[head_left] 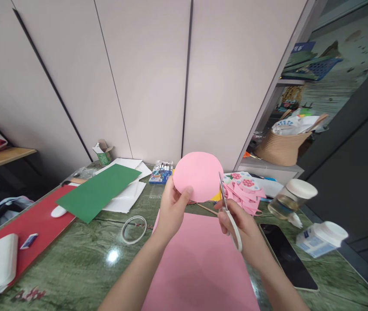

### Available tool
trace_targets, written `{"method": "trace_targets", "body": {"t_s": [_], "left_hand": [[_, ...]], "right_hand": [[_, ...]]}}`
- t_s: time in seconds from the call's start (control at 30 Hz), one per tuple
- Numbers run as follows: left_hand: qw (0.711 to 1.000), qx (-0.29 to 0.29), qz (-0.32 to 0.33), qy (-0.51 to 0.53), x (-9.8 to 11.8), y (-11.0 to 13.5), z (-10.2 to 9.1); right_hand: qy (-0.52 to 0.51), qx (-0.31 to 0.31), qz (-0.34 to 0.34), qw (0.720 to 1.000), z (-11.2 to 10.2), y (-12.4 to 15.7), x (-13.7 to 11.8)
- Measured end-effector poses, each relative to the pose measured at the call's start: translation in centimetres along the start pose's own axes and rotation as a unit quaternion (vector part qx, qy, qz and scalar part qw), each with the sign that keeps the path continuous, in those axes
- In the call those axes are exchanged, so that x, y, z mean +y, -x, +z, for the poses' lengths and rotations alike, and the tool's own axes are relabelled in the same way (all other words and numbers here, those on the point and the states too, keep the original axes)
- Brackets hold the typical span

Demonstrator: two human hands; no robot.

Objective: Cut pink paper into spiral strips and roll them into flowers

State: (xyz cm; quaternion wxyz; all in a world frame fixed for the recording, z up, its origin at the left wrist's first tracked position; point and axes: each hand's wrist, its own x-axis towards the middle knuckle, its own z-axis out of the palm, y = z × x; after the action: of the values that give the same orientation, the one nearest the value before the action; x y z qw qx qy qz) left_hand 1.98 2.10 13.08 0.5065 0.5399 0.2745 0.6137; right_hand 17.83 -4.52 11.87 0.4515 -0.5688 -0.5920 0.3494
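1. The left hand (pixel 172 207) pinches a pink disc (pixel 198 176) at its lower left edge, thumb in front and fingers behind. It holds the disc up above the far end of a pink sheet (pixel 199 268) that lies on the green table (pixel 106 276).
2. The right hand (pixel 242 226) is closed around the white handles of the scissors (pixel 227 211). The blades point up and away, their tip just beside the disc's right edge, and they look almost together.
3. The main risk, as I judge it, is that the disc is thin and held at one edge only. It may flex or turn when the blades bite, leaving a nick or a flat spot in the round outline.
4. The left thumb sits near the rim, so a cut carried round toward it could catch skin.
5. To the right lie pink offcuts (pixel 243 194), a phone (pixel 285 255) and a jar (pixel 290 198) of liquid. A swinging right elbow could knock the jar toward the phone.
6. A tape ring (pixel 133 229) lies left of the sheet, well apart from both hands.
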Motion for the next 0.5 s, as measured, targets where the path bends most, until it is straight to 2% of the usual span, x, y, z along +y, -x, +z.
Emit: {"method": "trace_targets", "body": {"t_s": [0.5], "left_hand": [[1.000,-0.028,-0.003,0.002,-0.15,0.23,-0.25]], "right_hand": [[0.017,-0.015,-0.015,1.000,-0.40,0.18,0.02]]}}
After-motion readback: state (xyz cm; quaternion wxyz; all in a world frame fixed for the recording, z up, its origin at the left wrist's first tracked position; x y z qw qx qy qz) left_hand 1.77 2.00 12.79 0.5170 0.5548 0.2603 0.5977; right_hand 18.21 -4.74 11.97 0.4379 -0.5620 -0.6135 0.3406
